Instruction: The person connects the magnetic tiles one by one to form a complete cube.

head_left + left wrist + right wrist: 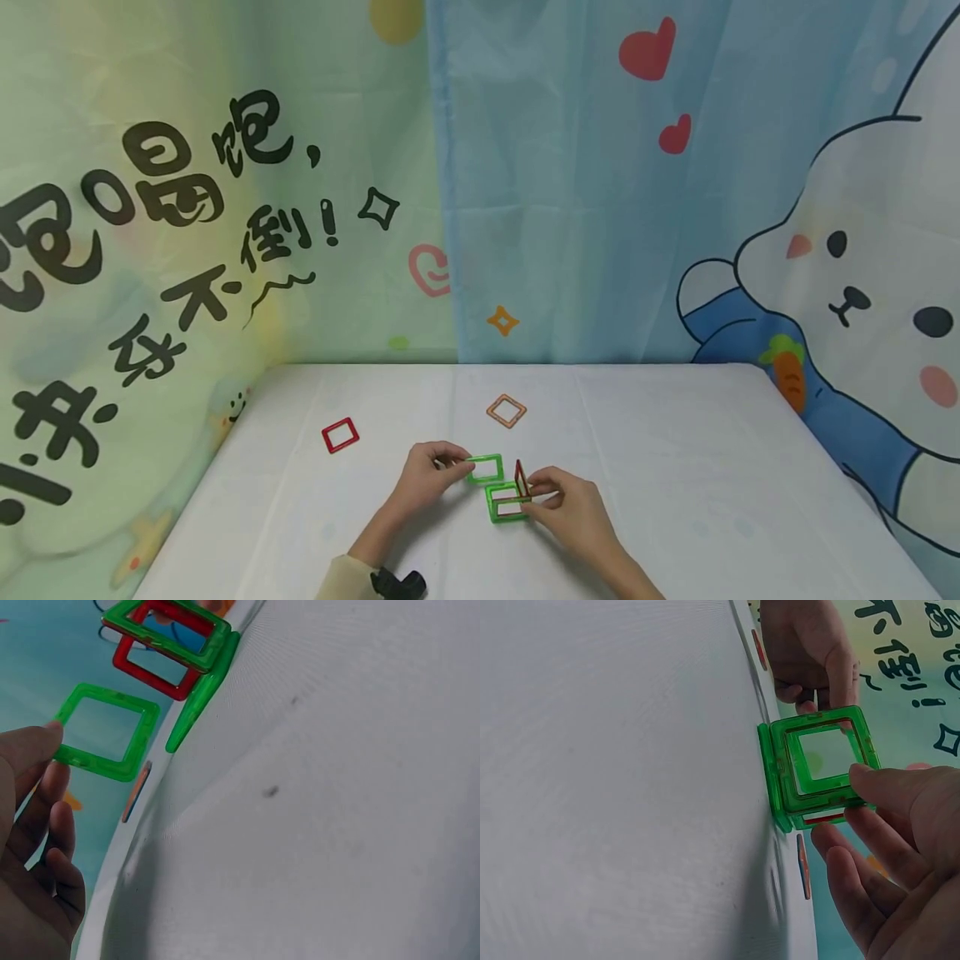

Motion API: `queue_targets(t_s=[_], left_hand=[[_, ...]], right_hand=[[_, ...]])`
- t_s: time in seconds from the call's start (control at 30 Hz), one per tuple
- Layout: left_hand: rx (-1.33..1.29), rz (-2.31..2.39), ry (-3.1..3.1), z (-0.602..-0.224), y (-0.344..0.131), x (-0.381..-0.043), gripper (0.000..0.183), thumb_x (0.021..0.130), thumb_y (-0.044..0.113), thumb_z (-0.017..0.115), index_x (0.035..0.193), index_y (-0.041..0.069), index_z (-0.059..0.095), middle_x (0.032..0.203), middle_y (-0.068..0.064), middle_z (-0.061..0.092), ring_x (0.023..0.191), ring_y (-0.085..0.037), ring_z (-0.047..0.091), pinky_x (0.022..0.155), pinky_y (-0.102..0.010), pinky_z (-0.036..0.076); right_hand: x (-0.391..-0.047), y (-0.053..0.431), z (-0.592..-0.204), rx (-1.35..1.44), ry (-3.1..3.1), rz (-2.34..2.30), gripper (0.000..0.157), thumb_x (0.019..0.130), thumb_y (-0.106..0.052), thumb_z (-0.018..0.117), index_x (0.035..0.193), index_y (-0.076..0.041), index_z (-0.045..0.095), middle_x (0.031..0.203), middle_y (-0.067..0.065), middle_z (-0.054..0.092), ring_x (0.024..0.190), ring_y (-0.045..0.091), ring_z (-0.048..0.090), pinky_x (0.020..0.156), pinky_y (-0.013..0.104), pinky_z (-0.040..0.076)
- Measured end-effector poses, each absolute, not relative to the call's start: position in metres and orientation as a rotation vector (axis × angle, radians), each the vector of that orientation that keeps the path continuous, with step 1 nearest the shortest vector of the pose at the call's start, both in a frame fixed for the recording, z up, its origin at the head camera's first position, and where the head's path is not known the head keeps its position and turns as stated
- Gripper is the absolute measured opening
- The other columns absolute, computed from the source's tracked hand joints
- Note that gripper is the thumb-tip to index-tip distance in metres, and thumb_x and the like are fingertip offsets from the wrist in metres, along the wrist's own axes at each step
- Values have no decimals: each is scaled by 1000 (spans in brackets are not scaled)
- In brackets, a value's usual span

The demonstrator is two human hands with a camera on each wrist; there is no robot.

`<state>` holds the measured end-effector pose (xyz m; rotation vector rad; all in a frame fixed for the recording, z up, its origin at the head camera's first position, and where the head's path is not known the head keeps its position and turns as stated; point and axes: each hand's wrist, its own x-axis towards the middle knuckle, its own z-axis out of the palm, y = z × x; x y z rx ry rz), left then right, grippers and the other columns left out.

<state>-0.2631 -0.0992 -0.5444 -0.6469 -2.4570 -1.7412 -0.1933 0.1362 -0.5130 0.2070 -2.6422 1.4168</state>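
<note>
In the head view my left hand (pixel 429 479) pinches a green square magnetic tile (pixel 486 480) by its left edge. That tile is raised in the left wrist view, with a gap between it and the joined tiles. A green tile (pixel 202 694) lies flat as their base, with another green tile (pixel 780 769) and a red tile (pixel 517 479) standing upright on it. My right hand (pixel 573 512) pinches the right side of these joined tiles, its thumb on the green frame in the right wrist view. The fingertips behind the frame are partly hidden.
A loose red square tile (pixel 327 442) lies on the white table (pixel 712 475) to the left. Farther back lies an orange square tile (pixel 498 420). Printed curtains (pixel 562 167) hang behind the table. A black device (pixel 401 585) sits at my left wrist.
</note>
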Motion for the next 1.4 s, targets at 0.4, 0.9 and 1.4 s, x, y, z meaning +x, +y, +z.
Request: queue_targets(t_s=[0.4,0.9,1.4], left_hand=[[-651,-1758,-2430,-545,-89,-263,8,83,12,77,88,6,75,74,4,68,65,-7,56,55,-21,43],[-644,-1744,-2483,-547,-83,-262,8,84,15,77,87,8,75,72,7,65,62,-7,53,54,-22,43],[-666,-1776,-2490,-545,-82,-259,9,84,16,76,88,8,75,73,6,65,61,-7,51,52,-21,41]], right_hand=[[-195,137,-514,187,-2637,1459,30,69,-2,86,92,-8,69,80,-1,70,53,9,55,48,23,45],[-194,137,-516,207,-2637,1467,27,70,-2,85,91,-8,69,81,0,70,49,8,53,45,24,44],[-193,137,-515,201,-2645,1493,27,71,-2,84,92,-7,69,80,0,69,49,8,53,44,24,44]])
